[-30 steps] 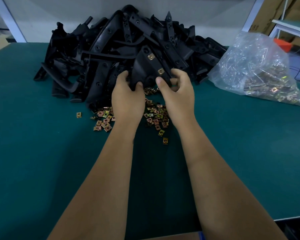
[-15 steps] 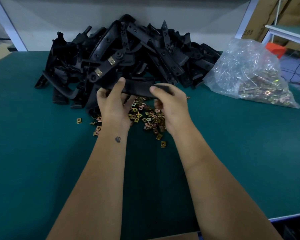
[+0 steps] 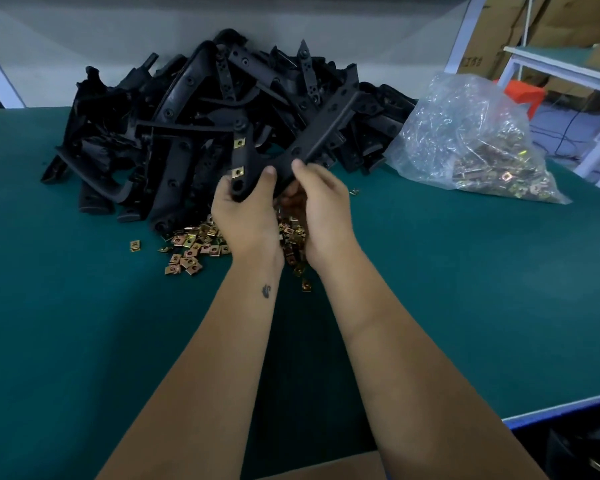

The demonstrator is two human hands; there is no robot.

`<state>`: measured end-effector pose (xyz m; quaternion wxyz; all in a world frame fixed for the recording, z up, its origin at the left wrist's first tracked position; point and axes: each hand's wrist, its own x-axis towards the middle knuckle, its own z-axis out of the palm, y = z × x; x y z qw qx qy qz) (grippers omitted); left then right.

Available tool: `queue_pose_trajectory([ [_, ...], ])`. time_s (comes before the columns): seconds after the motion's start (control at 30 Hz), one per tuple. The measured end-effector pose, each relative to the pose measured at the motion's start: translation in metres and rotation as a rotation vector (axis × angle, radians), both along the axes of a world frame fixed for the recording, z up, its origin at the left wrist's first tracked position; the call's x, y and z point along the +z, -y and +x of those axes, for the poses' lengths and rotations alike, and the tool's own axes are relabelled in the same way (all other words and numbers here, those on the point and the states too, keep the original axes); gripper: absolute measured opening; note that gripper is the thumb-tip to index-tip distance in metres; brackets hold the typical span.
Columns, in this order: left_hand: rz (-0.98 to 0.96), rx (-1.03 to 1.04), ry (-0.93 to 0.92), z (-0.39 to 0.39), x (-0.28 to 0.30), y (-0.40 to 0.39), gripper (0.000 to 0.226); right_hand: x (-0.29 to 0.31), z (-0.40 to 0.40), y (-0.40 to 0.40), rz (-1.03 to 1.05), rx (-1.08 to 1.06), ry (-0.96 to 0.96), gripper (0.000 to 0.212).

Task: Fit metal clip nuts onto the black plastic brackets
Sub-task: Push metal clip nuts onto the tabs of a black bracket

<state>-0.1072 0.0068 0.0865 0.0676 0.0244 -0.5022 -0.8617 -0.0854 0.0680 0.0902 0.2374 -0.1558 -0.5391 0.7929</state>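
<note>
Left hand [image 3: 245, 216] and right hand [image 3: 321, 202] grip one bracket [image 3: 312, 147] — loose clip nuts [image 3: 191, 244] beneath, bracket pile [image 3: 187, 109] behind

Black plastic bracket [image 3: 312, 143]: V-shaped, two arms meeting at a bend, lifted above the worktop; bend gripped by left hand [image 3: 245, 216] and right hand [image 3: 321, 206]. Left arm carries two brass-coloured clip nuts [image 3: 239, 143], fitted. Right arm long, rising toward upper right, its holes bare. Bracket pile [image 3: 194, 133]: black, tangled, heaped at rear. Loose clip nuts [image 3: 191, 249]: brass-coloured, square, scattered on the worktop below the hands.
</note>
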Motion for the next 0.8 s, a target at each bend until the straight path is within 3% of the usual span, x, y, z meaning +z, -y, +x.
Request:
queue_pose_trajectory([
  [0.33,-0.249,-0.328,-0.150,0.095,0.011,-0.110,0.009,0.014,0.093,-0.087,-0.022,-0.384,-0.030,0.012],
  [0.57,-0.378,-0.742,-0.108,0.198,-0.004,-0.188,0.010,-0.005,0.211,-0.162,0.072,-0.849,0.131,0.018],
  [0.73,-0.373,-1.141,-0.172,0.251,-0.010,-0.217,0.007,-0.021,0.287,-0.200,-0.050,-1.099,0.182,0.017],
  [0.8,-0.356,-1.332,-0.173,0.268,-0.011,-0.223,0.019,-0.025,0.313,-0.213,-0.115,-1.168,0.171,0.019],
])
